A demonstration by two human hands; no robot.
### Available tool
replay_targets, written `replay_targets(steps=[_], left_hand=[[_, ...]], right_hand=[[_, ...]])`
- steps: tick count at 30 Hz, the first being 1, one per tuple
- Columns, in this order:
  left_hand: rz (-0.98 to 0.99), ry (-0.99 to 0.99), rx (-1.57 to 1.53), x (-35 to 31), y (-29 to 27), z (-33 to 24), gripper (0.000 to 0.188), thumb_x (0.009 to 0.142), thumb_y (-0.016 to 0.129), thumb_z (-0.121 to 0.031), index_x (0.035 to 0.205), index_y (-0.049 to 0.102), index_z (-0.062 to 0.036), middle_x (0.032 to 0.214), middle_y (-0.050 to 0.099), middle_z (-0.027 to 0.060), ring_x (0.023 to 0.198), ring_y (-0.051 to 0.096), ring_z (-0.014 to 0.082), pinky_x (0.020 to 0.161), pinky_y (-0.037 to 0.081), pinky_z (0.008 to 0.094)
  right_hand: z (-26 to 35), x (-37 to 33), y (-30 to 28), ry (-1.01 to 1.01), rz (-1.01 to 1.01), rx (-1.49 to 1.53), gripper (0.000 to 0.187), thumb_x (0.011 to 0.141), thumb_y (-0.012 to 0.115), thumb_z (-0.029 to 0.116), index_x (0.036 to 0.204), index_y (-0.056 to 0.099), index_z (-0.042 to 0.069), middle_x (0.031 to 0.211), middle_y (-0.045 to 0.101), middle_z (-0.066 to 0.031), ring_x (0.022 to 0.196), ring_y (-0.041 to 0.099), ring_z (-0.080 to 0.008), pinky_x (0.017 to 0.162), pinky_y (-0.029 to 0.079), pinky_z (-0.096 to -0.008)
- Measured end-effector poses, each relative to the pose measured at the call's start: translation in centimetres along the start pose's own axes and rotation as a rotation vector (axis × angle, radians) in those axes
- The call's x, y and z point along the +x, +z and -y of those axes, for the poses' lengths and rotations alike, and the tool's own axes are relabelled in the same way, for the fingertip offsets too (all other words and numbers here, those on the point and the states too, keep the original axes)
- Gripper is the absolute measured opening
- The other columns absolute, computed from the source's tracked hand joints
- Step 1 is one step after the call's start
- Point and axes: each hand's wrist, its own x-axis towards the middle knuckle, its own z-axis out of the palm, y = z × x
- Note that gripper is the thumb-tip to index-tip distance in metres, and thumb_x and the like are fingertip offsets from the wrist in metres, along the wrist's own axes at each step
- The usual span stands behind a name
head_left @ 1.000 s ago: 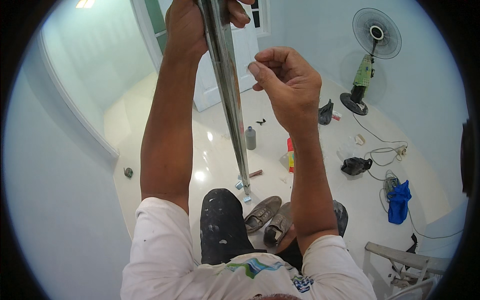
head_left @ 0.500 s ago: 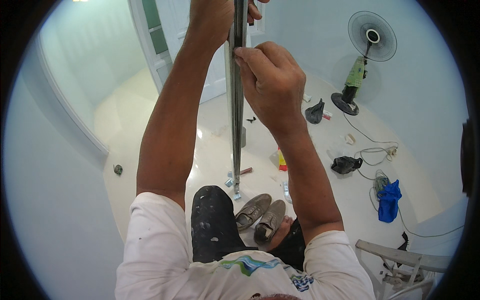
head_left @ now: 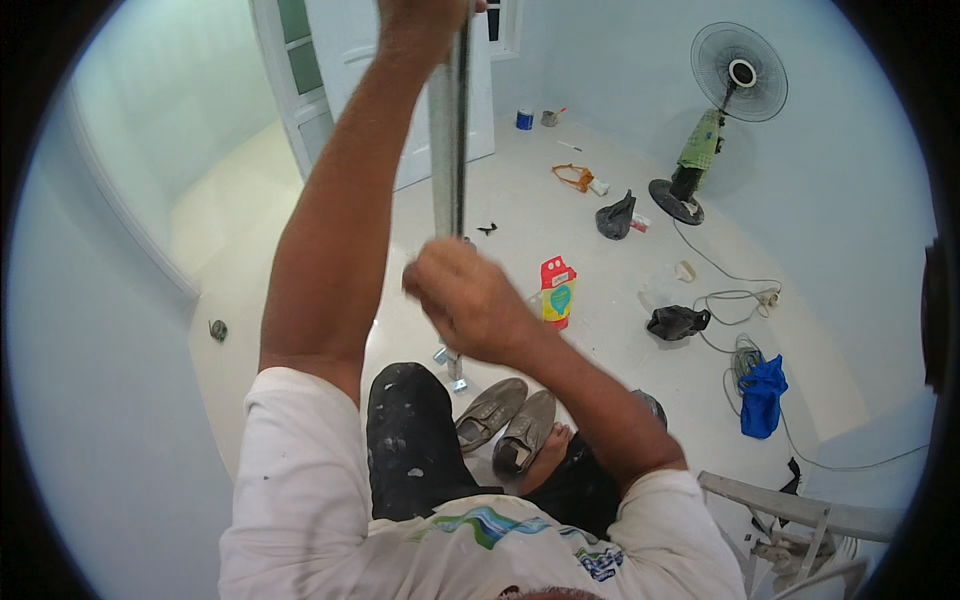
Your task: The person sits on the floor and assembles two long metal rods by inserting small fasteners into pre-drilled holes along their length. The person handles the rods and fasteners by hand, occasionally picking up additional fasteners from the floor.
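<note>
A long, narrow metal bar (head_left: 452, 150) stands nearly upright in front of me, its lower end near the floor by my knee. My left hand (head_left: 425, 25) is wrapped round its upper part at the picture's top edge, partly cut off. Lower down, my right hand (head_left: 470, 300) lies across the bar, slightly blurred, with its fingers curled. What those fingers hold, if anything, is hidden. Small silvery-blue pieces (head_left: 459, 386) lie at the bar's foot, beside a pair of grey-brown shoes (head_left: 492, 412).
A standing fan (head_left: 739, 72) and its cable are at the right, with black plastic bags (head_left: 678, 322) and a blue bag (head_left: 763, 396). A red-yellow packet (head_left: 557, 292) lies mid-floor. A white door (head_left: 370, 85) stands ahead; a grey wooden frame (head_left: 800, 508) is at lower right.
My right hand has moved down along the bar, from near its upper part to just above my knee. My left hand keeps its hold near the top. The view has shifted slightly.
</note>
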Motion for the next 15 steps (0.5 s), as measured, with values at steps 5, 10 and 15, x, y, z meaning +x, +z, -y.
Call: replay_targets(steps=[5,10,15], left_hand=[[0.097,-0.051,-0.163,0.0,0.0,3.0,0.054,0.111,0.061,-0.061,0.110,0.070,-0.0078,0.073,0.063,0.0052,0.050,0.058,0.0148,0.044,0.047,0.0310],[0.132,-0.026,-0.100,0.5,-1.4,1.7,0.061,0.108,0.060,-0.069,0.110,0.069,-0.0082,0.074,0.064,0.0059,0.054,0.061,0.0160,0.047,0.050,0.0318],[0.198,0.119,0.075,1.1,-2.6,4.4,0.075,0.101,0.066,-0.076,0.116,0.071,-0.0024,0.082,0.067,0.0090,0.064,0.066,0.0172,0.055,0.055,0.0360]], right_hand=[[-2.6,-2.6,-3.1,0.423,-0.124,0.108,0.008,0.102,0.071,0.004,0.109,0.069,0.001,0.096,0.072,-0.0173,0.085,0.075,-0.0308,0.078,0.059,-0.0423],[-3.0,1.4,-6.0,0.408,-0.283,0.211,0.010,0.100,0.072,0.004,0.109,0.073,0.000,0.094,0.080,-0.0134,0.088,0.081,-0.0184,0.079,0.063,-0.0328],[-4.6,-2.6,-12.2,0.365,-0.305,-0.030,0.042,0.100,0.074,-0.004,0.141,0.066,0.000,0.101,0.079,-0.0092,0.094,0.077,-0.0142,0.087,0.066,-0.0304]])
